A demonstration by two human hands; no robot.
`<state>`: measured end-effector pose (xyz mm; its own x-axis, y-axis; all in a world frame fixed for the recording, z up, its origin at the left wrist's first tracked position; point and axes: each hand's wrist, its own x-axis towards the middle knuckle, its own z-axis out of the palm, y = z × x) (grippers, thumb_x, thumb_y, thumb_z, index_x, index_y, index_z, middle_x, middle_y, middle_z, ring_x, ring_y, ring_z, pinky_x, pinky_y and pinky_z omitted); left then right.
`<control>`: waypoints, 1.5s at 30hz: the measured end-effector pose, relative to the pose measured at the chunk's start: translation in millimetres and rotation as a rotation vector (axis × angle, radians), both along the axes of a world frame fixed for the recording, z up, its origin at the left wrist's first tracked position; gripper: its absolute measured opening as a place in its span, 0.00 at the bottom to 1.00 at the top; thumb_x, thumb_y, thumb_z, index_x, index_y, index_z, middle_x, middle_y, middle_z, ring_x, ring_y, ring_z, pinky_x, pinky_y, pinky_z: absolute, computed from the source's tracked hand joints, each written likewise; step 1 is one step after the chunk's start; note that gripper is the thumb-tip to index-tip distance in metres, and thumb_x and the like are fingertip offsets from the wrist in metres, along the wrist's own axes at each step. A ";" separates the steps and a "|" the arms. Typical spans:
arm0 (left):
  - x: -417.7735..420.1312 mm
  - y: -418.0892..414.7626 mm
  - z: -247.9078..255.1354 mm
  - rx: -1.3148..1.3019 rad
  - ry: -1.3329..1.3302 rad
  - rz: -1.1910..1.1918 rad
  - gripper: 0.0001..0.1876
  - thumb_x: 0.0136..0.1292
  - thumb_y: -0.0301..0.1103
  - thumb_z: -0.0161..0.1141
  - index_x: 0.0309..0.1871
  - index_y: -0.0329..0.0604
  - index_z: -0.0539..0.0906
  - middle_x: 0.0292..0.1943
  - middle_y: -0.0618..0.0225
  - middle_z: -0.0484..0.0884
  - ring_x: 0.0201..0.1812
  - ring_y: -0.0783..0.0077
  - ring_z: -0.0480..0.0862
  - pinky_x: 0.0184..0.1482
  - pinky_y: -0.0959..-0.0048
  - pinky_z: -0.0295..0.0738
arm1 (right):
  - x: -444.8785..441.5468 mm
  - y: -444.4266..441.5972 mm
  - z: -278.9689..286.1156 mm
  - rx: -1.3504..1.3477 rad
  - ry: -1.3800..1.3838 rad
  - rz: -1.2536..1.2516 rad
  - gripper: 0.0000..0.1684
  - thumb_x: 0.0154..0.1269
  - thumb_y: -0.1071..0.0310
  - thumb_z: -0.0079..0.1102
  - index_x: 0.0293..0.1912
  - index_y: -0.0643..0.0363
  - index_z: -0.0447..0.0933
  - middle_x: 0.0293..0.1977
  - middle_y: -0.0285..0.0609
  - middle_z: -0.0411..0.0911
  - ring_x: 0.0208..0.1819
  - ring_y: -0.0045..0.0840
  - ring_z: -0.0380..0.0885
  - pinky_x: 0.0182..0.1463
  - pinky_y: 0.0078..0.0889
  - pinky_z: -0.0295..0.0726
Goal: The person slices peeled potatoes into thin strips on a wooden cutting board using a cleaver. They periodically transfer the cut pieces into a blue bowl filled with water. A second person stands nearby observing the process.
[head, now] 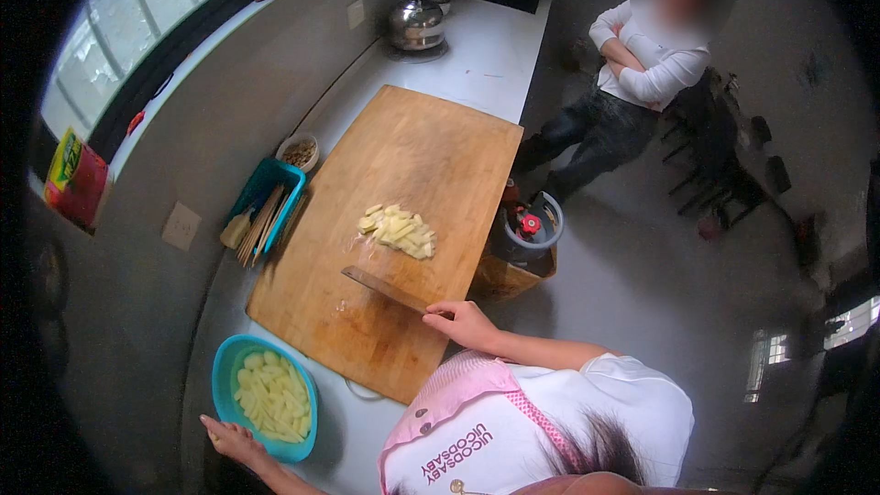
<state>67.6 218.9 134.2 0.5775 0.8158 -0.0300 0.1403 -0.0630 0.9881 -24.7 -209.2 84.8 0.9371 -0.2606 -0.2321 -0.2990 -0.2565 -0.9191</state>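
Observation:
My right hand (462,323) grips the handle of a cleaver-like kitchen knife (385,287), whose blade lies across the near part of a large wooden cutting board (433,151). Just beyond the blade is a small heap of pale, peeled vegetable pieces (399,230), perhaps potato. At the lower left stands a turquoise plastic basin (218,375) with many similar pieces (275,399) inside. My left hand (234,438) is at the basin's near left side, its fingers pointing away from it; whether it touches the rim I cannot tell.
Left of the board are a teal basket (292,185) of chopsticks and a small bowl (308,144) of brown bits. A steel kettle (416,26) stands farther back on the counter. A gas cylinder (533,230) is right of the board; beyond it a person (646,69) sits with folded arms.

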 end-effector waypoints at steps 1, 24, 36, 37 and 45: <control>-0.1 -2.8 5.6 0.006 0.002 -0.016 0.24 0.68 0.54 0.48 0.21 0.51 0.58 0.11 0.80 0.51 0.11 0.85 0.50 0.12 0.80 0.43 | -0.4 -0.7 -1.4 -0.006 -0.010 -0.003 0.20 0.61 0.58 0.61 0.45 0.66 0.79 0.35 0.45 0.82 0.36 0.20 0.79 0.41 0.24 0.76; 19.1 -233.0 -117.3 -0.494 0.459 -0.859 0.11 0.61 0.30 0.60 0.46 0.39 0.78 0.33 0.72 0.80 0.31 0.78 0.78 0.32 0.78 0.76 | -8.0 -23.8 -11.4 0.195 0.262 -0.033 0.19 0.61 0.60 0.61 0.46 0.64 0.79 0.29 0.38 0.80 0.27 0.16 0.74 0.30 0.20 0.74; 20.9 -284.2 -137.4 -0.277 0.564 -0.897 0.09 0.61 0.32 0.59 0.35 0.33 0.77 0.20 0.61 0.79 0.18 0.71 0.81 0.17 0.76 0.75 | 18.6 -41.2 -16.4 0.263 0.320 0.063 0.18 0.62 0.60 0.60 0.45 0.63 0.79 0.26 0.34 0.77 0.24 0.14 0.72 0.25 0.19 0.71; 19.7 -285.3 -136.3 -0.289 0.577 -0.901 0.10 0.62 0.33 0.59 0.34 0.32 0.77 0.20 0.61 0.79 0.17 0.71 0.81 0.17 0.76 0.75 | 21.8 -43.6 -14.3 0.269 0.326 0.066 0.17 0.62 0.60 0.60 0.45 0.63 0.79 0.26 0.34 0.77 0.24 0.13 0.71 0.25 0.19 0.71; 7.4 -281.0 -128.3 -0.496 0.661 -0.933 0.14 0.65 0.36 0.53 0.33 0.30 0.78 0.22 0.59 0.79 0.18 0.68 0.82 0.18 0.75 0.77 | 1.1 -39.1 0.1 0.203 0.293 0.088 0.17 0.62 0.60 0.59 0.45 0.64 0.79 0.24 0.34 0.77 0.23 0.14 0.71 0.27 0.20 0.71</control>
<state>75.0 -62.1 5.8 0.6867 -0.0797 -0.7225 0.7215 -0.0463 0.6908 -23.6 -248.3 85.0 0.8400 -0.1027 -0.5327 -0.5420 -0.1147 -0.8325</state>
